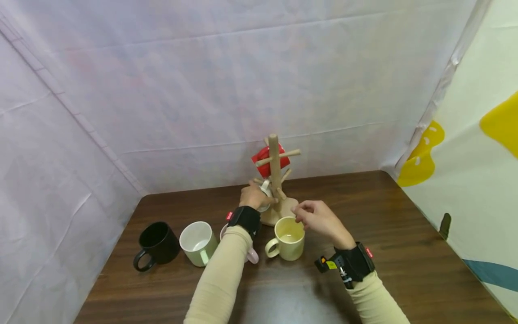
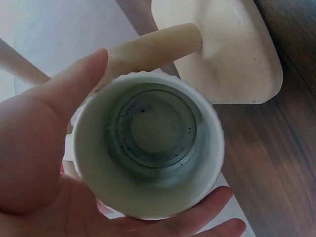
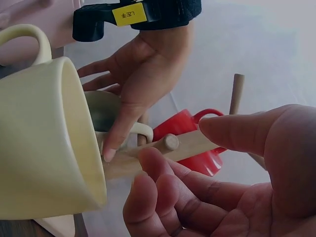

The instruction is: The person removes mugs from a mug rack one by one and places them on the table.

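The left hand (image 2: 34,168) is gripping a white mug (image 2: 148,145) (ribbed rim, greyish inside) at the wooden rack (image 1: 275,180) — the right hand (image 1: 319,220) is hovering, loosely open.

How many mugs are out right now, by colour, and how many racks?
Red mug: 1
White mug: 1
Black mug: 1
Pale green mug: 1
Pink mug: 1
Cream mug: 1
Wooden mug tree: 1
Total: 7

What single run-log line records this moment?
left hand: holds white mug at mug tree | right hand: open, over yellow mug
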The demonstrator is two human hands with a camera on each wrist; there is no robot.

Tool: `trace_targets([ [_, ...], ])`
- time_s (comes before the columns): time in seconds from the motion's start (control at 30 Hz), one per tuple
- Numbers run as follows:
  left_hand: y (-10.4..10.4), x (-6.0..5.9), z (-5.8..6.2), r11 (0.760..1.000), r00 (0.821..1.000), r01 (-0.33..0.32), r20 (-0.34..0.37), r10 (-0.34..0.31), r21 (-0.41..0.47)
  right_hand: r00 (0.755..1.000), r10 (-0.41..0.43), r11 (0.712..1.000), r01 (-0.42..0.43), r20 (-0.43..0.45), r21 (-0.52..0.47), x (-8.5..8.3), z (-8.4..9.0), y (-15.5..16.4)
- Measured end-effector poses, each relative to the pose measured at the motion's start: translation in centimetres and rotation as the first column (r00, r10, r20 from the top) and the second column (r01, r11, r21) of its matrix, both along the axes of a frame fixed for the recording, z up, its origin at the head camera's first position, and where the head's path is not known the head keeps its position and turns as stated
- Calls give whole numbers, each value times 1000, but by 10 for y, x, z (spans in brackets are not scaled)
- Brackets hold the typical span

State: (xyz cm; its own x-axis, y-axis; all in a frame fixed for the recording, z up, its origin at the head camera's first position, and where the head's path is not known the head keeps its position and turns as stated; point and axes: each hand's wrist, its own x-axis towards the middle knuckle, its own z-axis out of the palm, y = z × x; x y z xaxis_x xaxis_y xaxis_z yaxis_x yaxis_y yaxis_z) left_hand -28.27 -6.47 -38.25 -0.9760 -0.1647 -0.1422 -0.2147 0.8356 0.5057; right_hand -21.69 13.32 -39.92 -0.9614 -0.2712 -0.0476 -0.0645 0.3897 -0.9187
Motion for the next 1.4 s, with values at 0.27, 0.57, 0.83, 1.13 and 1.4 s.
trace_targets([
  [0.27,-1,-3,-3,1000,999,7,-49,-7,-5,1000,8,999,-8,5,-44,0,-2,3],
  [0.57,-4,-3,1,999,998,28,-63,-29,-14,1000,2,1000,-2,-1,-17,1,-3,5],
  [0.83,-7,-1,1,999,997,38,-73,-37,8,1000,1,1000,-1,9,-6,3,-5,3],
  [1.13,-9,-1,4,999,997,51,-53,-51,4,1000,1,1000,-1,9,-2,6,-5,3],
  [1.4,-9,-2,7,998,998,61,-31,-62,-34,1000,-8,1000,8,11,2,8,-6,4],
])
